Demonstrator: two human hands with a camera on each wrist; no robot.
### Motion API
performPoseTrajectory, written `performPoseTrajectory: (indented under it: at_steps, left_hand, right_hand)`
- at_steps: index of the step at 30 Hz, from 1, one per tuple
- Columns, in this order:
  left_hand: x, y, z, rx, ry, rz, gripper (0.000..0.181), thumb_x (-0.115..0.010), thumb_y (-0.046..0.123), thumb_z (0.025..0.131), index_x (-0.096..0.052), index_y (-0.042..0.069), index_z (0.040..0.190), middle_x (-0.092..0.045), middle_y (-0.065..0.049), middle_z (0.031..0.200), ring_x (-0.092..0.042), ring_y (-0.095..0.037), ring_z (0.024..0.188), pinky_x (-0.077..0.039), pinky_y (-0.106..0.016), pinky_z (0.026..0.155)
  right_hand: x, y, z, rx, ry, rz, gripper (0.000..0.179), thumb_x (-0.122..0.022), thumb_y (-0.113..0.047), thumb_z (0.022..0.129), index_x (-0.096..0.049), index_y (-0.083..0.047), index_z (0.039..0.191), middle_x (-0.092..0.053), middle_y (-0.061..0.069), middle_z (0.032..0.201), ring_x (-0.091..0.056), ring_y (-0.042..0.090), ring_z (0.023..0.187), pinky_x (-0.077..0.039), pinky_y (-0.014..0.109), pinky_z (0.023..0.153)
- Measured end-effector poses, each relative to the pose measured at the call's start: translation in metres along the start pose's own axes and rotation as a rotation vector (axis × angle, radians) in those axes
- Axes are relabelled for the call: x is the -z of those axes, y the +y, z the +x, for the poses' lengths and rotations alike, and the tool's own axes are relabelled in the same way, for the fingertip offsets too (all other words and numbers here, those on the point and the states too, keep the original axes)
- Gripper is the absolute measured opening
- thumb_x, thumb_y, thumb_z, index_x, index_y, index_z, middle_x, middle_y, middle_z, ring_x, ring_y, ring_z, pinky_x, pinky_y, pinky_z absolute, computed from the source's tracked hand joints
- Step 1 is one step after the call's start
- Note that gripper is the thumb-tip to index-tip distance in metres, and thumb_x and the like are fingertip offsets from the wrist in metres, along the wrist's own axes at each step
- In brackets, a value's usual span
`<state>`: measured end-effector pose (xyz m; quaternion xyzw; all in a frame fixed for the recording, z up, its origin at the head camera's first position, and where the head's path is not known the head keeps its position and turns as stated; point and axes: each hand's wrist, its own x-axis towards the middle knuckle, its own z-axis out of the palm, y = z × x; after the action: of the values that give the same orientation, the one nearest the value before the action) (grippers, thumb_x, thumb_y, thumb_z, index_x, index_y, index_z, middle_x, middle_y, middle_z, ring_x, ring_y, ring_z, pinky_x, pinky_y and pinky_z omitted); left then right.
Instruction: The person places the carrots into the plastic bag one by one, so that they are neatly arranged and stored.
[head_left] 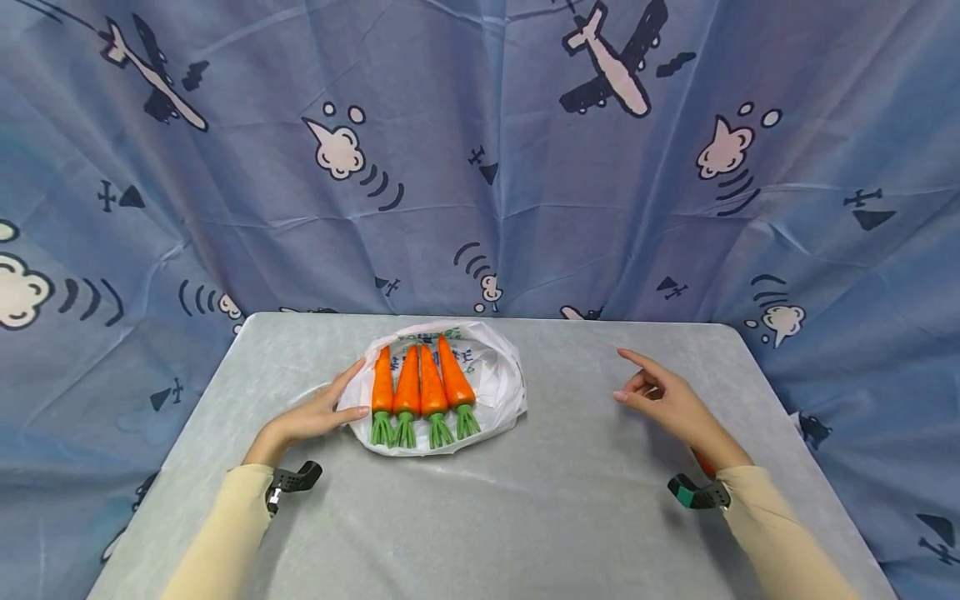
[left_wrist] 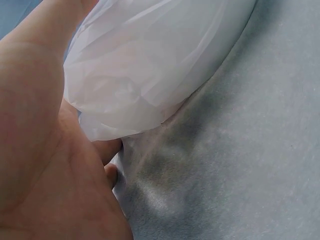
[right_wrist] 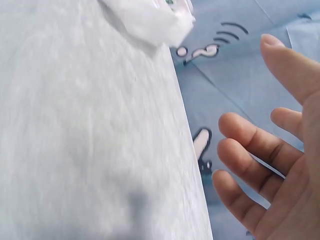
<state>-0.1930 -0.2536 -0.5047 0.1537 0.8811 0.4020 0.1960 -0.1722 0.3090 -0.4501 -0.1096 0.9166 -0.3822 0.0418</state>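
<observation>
A white plastic bag point(head_left: 498, 387) lies with its mouth spread wide on the table. Inside it, several orange carrots point(head_left: 407, 383) with green tops sit side by side, tops toward me. My left hand point(head_left: 318, 412) rests at the bag's left side, thumb and index finger spread along its rim. In the left wrist view the bag point(left_wrist: 150, 70) bulges beside the palm, and part of the fingers is hidden behind it. To the right of the bag, my right hand point(head_left: 667, 404) hovers over the table, holding nothing, its fingers loosely bent and thumb apart.
An orange-red thing point(head_left: 703, 463) peeks out beside my right wrist, mostly hidden by the arm. The grey-white table point(head_left: 487, 533) ends at the back against a blue curtain point(head_left: 465, 167) printed with planes. Each wrist wears a dark strap point(head_left: 296, 477).
</observation>
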Motion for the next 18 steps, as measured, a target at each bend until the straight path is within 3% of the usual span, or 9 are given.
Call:
performPoseTrajectory:
  at_steps: [10, 18]
  left_hand:
    - [0.000, -0.003, 0.001, 0.009, -0.001, -0.011, 0.089, -0.062, 0.037, 0.096, -0.001, 0.031, 0.160, 0.000, -0.020, 0.167, 0.001, -0.051, 0.151, -0.005, -0.075, 0.116]
    - [0.000, -0.002, 0.000, 0.020, -0.007, -0.024, 0.088, -0.061, 0.038, 0.097, -0.001, 0.031, 0.160, 0.001, -0.019, 0.168, 0.004, -0.051, 0.151, -0.002, -0.075, 0.116]
  right_hand:
    - [0.020, 0.035, -0.027, -0.059, 0.099, -0.079, 0.070, -0.068, -0.038, 0.093, -0.036, -0.025, 0.154, -0.065, 0.002, 0.098, -0.057, 0.001, 0.084, -0.047, 0.015, 0.071]
    - [0.031, 0.053, -0.045, -0.106, 0.135, -0.107, 0.071, -0.068, -0.036, 0.094, -0.036, -0.015, 0.154, -0.062, 0.003, 0.099, -0.052, -0.004, 0.083, -0.046, 0.013, 0.067]
